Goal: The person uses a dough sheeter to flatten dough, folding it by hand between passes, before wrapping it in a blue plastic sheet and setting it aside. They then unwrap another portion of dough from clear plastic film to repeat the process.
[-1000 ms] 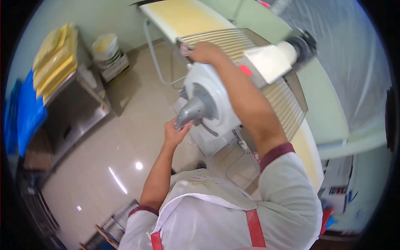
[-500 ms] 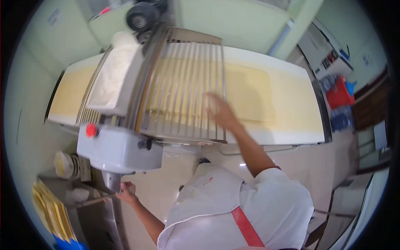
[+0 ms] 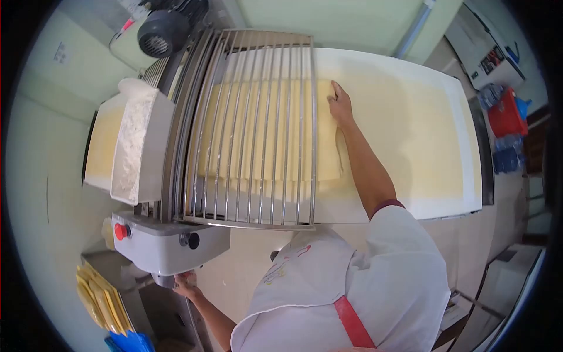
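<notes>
A pale yellow dough sheet lies on the dough sheeter's belt, mostly beneath the wire guard. It looks thick, with layers showing along its right edge. My right hand is closed on that edge near the far corner, just right of the guard; some fingers are hidden. Below the machine's white control box, my left hand is closed around the grey handle on its underside, its fingers partly hidden.
A white tray of flour sits on top of the machine. A red knob and a black knob are on the control box. The floured belt extends to the right. Yellow items stand at lower left.
My right hand has moved from over the guard to the dough's right edge. The dough now ends farther left and looks thicker. My left hand stays at the handle. The camera view has shifted.
</notes>
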